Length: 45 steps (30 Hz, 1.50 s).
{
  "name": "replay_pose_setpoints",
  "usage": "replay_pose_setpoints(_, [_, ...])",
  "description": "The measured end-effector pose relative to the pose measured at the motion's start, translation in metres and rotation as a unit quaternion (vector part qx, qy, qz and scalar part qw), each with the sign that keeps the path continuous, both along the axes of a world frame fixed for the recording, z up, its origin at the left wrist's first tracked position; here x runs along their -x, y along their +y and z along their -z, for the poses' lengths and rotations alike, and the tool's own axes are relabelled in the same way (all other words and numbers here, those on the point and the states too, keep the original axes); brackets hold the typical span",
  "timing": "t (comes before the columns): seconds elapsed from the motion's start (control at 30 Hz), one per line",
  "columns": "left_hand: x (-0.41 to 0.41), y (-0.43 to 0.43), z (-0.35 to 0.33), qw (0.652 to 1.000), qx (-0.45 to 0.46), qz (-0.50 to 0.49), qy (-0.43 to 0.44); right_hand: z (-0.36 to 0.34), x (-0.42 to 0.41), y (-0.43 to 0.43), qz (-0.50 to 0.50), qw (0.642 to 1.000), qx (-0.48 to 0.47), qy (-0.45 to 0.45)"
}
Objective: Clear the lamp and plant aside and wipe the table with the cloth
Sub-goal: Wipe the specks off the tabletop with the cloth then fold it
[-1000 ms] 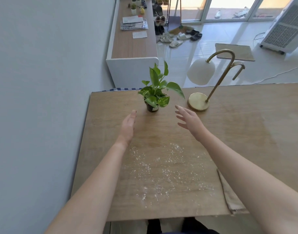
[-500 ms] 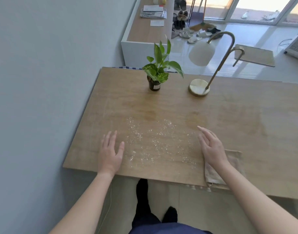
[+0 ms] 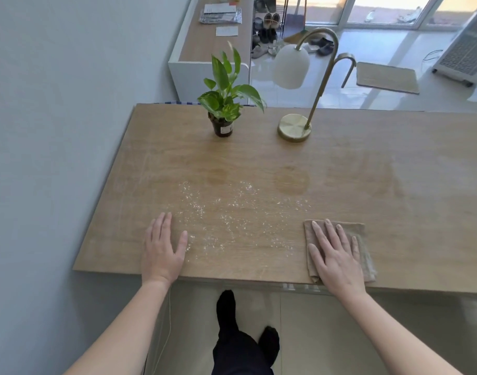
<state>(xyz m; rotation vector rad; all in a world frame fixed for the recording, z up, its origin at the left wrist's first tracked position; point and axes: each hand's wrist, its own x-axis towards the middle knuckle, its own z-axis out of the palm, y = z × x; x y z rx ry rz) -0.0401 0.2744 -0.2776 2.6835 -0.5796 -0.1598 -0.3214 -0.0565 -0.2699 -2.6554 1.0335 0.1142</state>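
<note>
The left hand (image 3: 161, 250) and right hand (image 3: 334, 255) have drawn back from the plant (image 3: 226, 96) to the bench's (image 3: 367, 180) near edge. The left lies flat and empty. The right presses straight-fingered on the cloth (image 3: 363, 234). Plant and lamp (image 3: 294, 128) stand along the far edge, so wiping the white crumbs (image 3: 226, 212) looks next. The dark pot (image 3: 223, 127) holds the plant upright.
</note>
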Motion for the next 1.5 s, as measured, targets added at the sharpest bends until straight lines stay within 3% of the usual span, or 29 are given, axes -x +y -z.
replay_pose_setpoints(0.17, [0.001, -0.006, 0.001, 0.999, -0.029, -0.010, -0.020, 0.000, -0.001, -0.003, -0.013, 0.999, 0.011, 0.040])
replay_pose_setpoints(0.43, [0.000, -0.008, 0.001, 0.999, -0.025, -0.018, -0.029, -0.009, -0.017, -0.038, -0.007, 1.000, -0.015, 0.026])
replay_pose_setpoints(0.77, [-0.004, -0.007, 0.005, 0.999, -0.036, -0.018, -0.021, -0.016, -0.158, -0.107, 0.145, 0.987, -0.045, 0.045])
replay_pose_setpoints(1.13, [-0.001, -0.011, -0.004, 0.999, -0.043, -0.019, -0.009, -0.011, -0.090, -0.047, -0.043, 0.999, -0.020, 0.022])
replay_pose_setpoints(1.3, [-0.001, -0.012, -0.006, 0.999, -0.037, -0.019, -0.012, -0.009, -0.057, -0.057, -0.063, 0.998, -0.012, 0.025])
replay_pose_setpoints(1.5, [-0.002, -0.013, -0.006, 0.999, -0.035, -0.021, -0.012, -0.013, -0.083, -0.092, -0.056, 0.998, -0.005, 0.022])
